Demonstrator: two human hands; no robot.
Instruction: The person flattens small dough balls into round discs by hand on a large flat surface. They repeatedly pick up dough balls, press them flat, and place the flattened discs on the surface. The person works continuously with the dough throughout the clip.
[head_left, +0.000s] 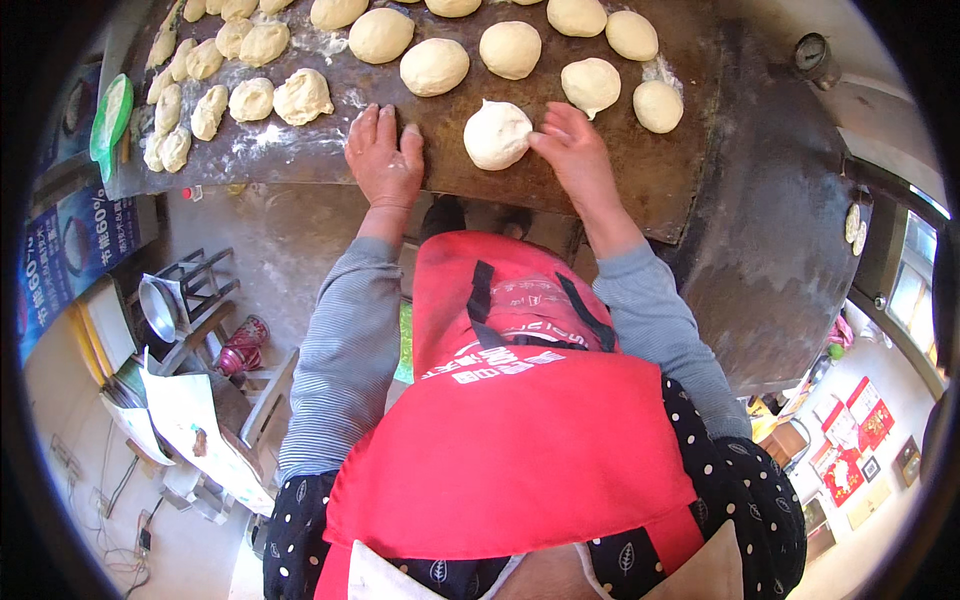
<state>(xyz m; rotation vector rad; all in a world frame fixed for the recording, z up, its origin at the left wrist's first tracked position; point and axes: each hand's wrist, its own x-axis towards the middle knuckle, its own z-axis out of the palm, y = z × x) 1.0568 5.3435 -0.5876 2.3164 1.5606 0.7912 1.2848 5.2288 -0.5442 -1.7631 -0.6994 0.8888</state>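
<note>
A round piece of dough (496, 136) with a small peak on its upper edge sits near the front of the dark work table (450, 161). At its right side is my right hand (574, 146), thumb and fingertips by the dough's edge; whether they pinch it cannot be told. My left hand (386, 154) lies on the table to the left of this dough, palm down and holding nothing. Farther back are several smooth dough rounds (435, 67). One round with a pointed tip (591, 84) lies just beyond my right hand.
Rougher dough lumps (302, 97) and loose flour (271, 136) cover the table's left part. A green scoop (112, 124) rests at the left edge. On the right stands a broad dark griddle-like surface (772, 225), with a dial gauge (811, 52) behind it.
</note>
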